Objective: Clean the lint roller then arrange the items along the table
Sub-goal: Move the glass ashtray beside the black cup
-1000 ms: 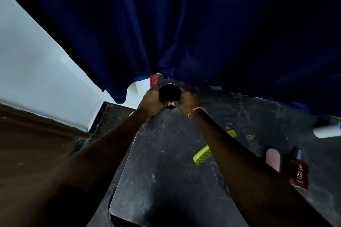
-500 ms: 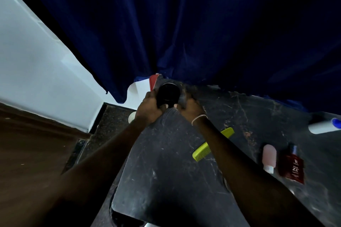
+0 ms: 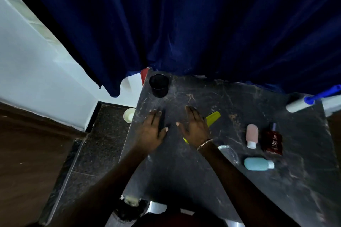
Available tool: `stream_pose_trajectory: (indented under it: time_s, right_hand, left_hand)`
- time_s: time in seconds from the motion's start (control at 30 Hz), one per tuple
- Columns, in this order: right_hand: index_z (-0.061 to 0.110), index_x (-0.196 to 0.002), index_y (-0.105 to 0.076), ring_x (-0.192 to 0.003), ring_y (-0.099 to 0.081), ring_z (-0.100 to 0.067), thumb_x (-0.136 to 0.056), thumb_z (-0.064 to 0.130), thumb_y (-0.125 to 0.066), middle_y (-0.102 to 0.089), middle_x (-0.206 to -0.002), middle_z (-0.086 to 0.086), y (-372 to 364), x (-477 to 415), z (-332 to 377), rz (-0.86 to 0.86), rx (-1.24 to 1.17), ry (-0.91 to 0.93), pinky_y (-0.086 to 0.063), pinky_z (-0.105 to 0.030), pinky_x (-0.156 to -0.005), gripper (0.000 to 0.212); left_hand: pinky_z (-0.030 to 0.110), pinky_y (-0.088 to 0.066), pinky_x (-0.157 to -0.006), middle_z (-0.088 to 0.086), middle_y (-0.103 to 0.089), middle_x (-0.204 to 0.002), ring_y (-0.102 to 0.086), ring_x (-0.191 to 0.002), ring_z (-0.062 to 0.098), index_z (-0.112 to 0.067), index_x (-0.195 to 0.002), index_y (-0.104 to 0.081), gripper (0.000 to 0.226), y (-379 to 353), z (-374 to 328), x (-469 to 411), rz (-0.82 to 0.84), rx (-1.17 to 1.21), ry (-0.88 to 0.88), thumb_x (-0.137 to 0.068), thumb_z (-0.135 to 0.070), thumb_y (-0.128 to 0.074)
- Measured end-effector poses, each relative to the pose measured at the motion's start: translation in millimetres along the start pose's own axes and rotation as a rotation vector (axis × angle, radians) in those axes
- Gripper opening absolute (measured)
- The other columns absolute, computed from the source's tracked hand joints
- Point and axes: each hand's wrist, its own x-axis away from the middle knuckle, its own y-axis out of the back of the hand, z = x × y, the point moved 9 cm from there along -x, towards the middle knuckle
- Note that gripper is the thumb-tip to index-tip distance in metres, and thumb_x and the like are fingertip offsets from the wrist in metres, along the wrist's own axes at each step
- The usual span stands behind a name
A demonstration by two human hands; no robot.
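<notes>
Overhead, scuffed black marble table (image 3: 239, 180) against dark blue curtain (image 3: 184, 24).

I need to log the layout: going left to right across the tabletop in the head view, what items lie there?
Black cup → yellow-green comb → clear glass → pink bottle → dark red bottle → lint roller.

- Both forearms are bare, with no sleeves in view.
- The right hand (image 3: 195, 127) has a thin, pale metal chain bracelet (image 3: 204, 144) at the wrist, toward 5 o'clock of the hand.
- The left hand (image 3: 151, 131) wears nothing; its fingernails look short and pale.
</notes>
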Motion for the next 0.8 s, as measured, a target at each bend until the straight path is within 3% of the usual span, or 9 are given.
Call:
stream_pose_trajectory:
  time_s: [0.1, 0.2, 0.53, 0.67, 0.8]
  right_hand:
    - [0.013, -0.151, -0.035, -0.143, -0.039, -0.026, -0.092, 0.058, -0.050, -0.040, -0.155, -0.009, 7, 30, -11, 0.003, 0.001, -0.032, -0.039, -0.045, -0.111, 0.076]
    - [0.011, -0.149, -0.037, -0.141, -0.041, -0.026, -0.091, 0.056, -0.052, -0.042, -0.153, -0.009, 16, 59, -22, -0.008, 0.010, -0.058, -0.042, -0.045, -0.107, 0.076]
    - [0.000, -0.144, -0.043, -0.134, -0.047, -0.035, -0.091, 0.037, -0.062, -0.048, -0.146, -0.019, 52, 133, -108, -0.031, -0.068, -0.258, -0.043, -0.044, -0.110, 0.067]
    - [0.002, -0.140, -0.045, -0.125, -0.053, -0.039, -0.092, 0.025, -0.059, -0.049, -0.141, -0.019, 60, 151, -151, 0.055, -0.110, -0.398, -0.045, -0.042, -0.104, 0.055]
    - [0.007, -0.131, -0.048, -0.113, -0.061, -0.040, -0.097, 0.028, -0.052, -0.060, -0.127, -0.020, 52, 161, -177, 0.200, -0.083, -0.508, -0.050, -0.045, -0.092, 0.040]
  left_hand:
    - [0.041, -0.026, -0.127, 0.010, -0.025, -0.168, -0.022, -0.157, 0.025, -0.013, -0.160, -0.027, 0.074, -9, -21, 13, 0.029, 0.016, -0.014, -0.101, -0.054, -0.044]
    - [0.044, -0.031, -0.125, 0.011, -0.026, -0.168, -0.023, -0.157, 0.026, -0.012, -0.160, -0.028, 0.074, -21, -50, 26, 0.049, 0.018, -0.070, -0.101, -0.054, -0.044]
    - [0.042, -0.048, -0.109, 0.010, -0.042, -0.153, -0.049, -0.136, 0.030, -0.014, -0.155, -0.037, 0.067, -67, -160, 46, 0.159, 0.091, -0.150, -0.098, -0.048, -0.050]
    - [0.046, -0.054, -0.096, 0.010, -0.048, -0.147, -0.056, -0.126, 0.034, -0.017, -0.150, -0.040, 0.061, -89, -190, 49, 0.254, 0.076, -0.062, -0.098, -0.047, -0.051]
    - [0.049, -0.057, -0.091, 0.016, -0.066, -0.127, -0.065, -0.114, 0.039, -0.015, -0.137, -0.052, 0.046, -105, -198, 48, 0.291, 0.156, 0.121, -0.098, -0.038, -0.056]
